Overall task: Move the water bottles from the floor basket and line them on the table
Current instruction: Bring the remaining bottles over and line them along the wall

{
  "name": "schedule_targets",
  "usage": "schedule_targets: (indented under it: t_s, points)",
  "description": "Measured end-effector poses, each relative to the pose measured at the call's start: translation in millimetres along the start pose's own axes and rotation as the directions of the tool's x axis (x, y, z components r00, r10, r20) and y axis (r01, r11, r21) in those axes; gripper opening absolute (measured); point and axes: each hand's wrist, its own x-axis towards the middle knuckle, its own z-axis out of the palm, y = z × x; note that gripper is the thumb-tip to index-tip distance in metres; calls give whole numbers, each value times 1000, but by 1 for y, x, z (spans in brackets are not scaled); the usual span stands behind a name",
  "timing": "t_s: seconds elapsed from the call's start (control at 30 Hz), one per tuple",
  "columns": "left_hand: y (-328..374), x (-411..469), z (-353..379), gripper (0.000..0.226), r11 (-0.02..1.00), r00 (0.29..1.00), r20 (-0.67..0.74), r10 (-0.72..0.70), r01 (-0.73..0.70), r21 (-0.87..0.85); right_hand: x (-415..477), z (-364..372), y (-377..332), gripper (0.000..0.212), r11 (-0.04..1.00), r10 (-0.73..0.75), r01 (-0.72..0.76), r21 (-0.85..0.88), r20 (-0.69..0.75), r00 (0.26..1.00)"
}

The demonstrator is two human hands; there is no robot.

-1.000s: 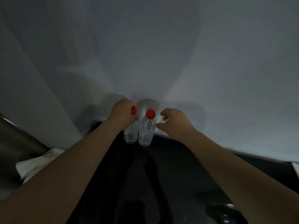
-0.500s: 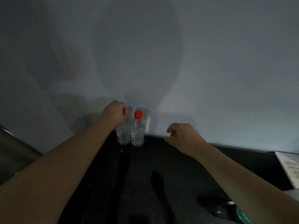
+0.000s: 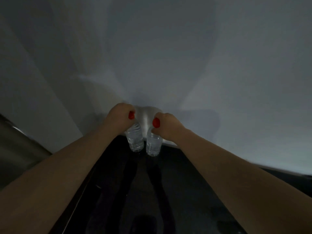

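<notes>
left hand (image 3: pixel 120 117): just left of the frame's centre, at the end of a bare forearm that runs in from the lower left. Its fingers (image 3: pixel 126 109) are curled round the top of the left bottle, and only a sliver of the cap shows past them.
right hand (image 3: pixel 168 126): just right of centre, its forearm coming in from the lower right. Its fingers (image 3: pixel 160 115) are curled round the neck of the right bottle, with the thumb tip pressed under the cap.
left bottle (image 3: pixel 135 141): a clear, ribbed plastic water bottle with a red screw cap (image 3: pixel 131 115). It is roughly upright, with its base at the far edge of the counter.
right bottle (image 3: pixel 153 146): a second clear ribbed plastic bottle, its red cap (image 3: pixel 156 122) largely in view. It is upright and just beside the left bottle, with a thin gap between the bodies, and sits slightly lower in the frame.
contact with the surface: both bases meet the dark top. I cannot tell whether either one is lifted off it.
counter (image 3: pixel 135 191): a black, glossy surface that fills the lower middle of the frame, with dim reflections of the arms on it.
wall (image 3: pixel 152 48): a plain, pale grey wall that fills the upper half, directly behind the bottles.
left edge: a dull grey-brown surface (image 3: pixel 15 149) that is too dark to identify.
</notes>
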Motion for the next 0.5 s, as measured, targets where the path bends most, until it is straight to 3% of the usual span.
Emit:
schedule_targets:
  t_s: [0.2, 0.33, 0.5]
  points:
    - [-28, 6, -19, 38, 997, 998, 15, -61, 60, 51, 18, 7, -4, 24, 1000, -19, 20, 13, -80, 997]
    - [-46, 11, -29, 23, 995, 996, -41, -76, 78, 56, 23, 12, -11, 26, 998, -63, 64, 13, -113, 992]
    - [-64, 13, -32, 24, 999, 998, -62, -24, 26, 24, 35, 13, -29, 24, 995, -84, 91, 46, -142, 986]
